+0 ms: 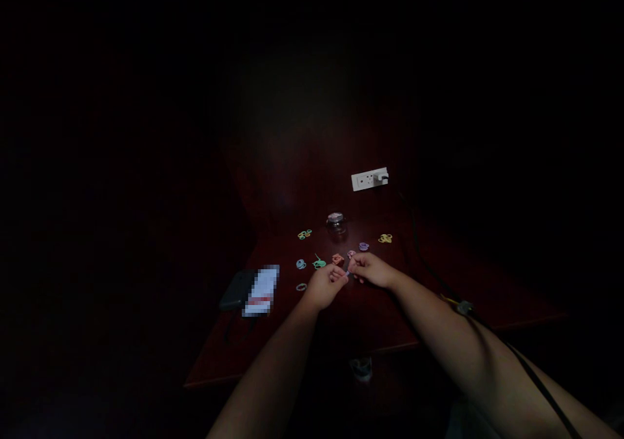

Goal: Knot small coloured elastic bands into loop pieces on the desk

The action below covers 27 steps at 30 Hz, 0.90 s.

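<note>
My left hand (327, 285) and my right hand (372, 270) meet over the table, fingertips pinched on a small pale purple hair tie (347, 272) stretched between them. Just beyond the fingers lie little piles of hair ties: orange (337, 258), pink (351, 254) and purple (363, 246). Left of these are a green pile (319, 263) and a blue pile (301, 264). A yellow pile (385, 238) lies farther right. Loose mixed-colour ties (304, 234) are at the back left, and one ring-shaped tie (301, 287) lies nearer my left wrist.
A clear lidded jar (336, 224) stands at the back of the dark red table (380, 332). At the left are a dark flat device (237, 289) and a blurred bright rectangle (261, 291). A socket strip (369, 179) is on the wall; a cable (536, 380) crosses my right arm.
</note>
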Each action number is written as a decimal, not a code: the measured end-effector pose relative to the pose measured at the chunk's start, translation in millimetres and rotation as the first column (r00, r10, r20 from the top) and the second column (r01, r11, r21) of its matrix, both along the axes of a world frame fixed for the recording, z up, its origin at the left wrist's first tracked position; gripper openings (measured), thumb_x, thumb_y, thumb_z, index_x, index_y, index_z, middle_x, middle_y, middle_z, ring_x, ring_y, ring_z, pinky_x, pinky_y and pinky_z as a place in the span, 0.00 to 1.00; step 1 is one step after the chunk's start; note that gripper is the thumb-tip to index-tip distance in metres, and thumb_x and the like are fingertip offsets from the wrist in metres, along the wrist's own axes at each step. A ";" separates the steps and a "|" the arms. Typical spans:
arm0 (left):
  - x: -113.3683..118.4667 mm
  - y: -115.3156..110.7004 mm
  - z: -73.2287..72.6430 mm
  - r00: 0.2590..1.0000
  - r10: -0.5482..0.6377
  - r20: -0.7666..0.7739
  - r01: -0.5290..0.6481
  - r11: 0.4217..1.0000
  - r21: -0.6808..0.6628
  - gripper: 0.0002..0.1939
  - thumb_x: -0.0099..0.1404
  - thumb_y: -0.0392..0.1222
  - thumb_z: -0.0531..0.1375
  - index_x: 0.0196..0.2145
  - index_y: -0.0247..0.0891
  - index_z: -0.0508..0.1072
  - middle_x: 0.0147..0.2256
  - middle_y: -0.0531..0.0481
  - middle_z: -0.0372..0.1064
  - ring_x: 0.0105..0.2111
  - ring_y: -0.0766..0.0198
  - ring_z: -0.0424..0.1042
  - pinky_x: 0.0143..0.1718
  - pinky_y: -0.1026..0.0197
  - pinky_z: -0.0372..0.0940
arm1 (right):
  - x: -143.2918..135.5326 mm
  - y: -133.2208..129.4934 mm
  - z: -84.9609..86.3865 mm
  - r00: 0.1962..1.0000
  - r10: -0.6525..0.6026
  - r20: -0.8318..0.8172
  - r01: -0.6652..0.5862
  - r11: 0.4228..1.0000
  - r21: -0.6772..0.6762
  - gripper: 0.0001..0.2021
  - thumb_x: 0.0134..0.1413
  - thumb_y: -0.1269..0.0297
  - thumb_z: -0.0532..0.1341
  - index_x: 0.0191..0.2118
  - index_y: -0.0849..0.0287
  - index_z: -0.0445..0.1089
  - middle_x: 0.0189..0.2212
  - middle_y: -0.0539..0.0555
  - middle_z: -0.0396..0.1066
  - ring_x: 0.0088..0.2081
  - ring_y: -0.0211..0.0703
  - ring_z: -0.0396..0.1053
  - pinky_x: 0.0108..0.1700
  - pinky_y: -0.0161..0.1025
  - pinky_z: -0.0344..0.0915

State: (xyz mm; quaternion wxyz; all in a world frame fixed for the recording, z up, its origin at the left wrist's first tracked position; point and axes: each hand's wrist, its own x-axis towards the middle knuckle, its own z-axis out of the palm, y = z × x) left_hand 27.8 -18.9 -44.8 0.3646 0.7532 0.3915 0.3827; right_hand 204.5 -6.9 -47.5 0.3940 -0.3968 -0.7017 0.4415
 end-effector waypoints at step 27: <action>0.3 -1.0 1.0 1.000 -0.002 -0.011 0.003 1.000 0.031 0.07 0.53 0.40 0.59 0.29 0.33 0.70 0.25 0.51 0.67 0.25 0.69 0.63 0.28 0.66 0.60 | -0.7 -2.5 1.7 1.000 -0.026 0.006 0.026 1.000 0.003 0.11 0.47 0.58 0.58 0.25 0.61 0.61 0.18 0.46 0.61 0.17 0.30 0.57 0.20 0.29 0.53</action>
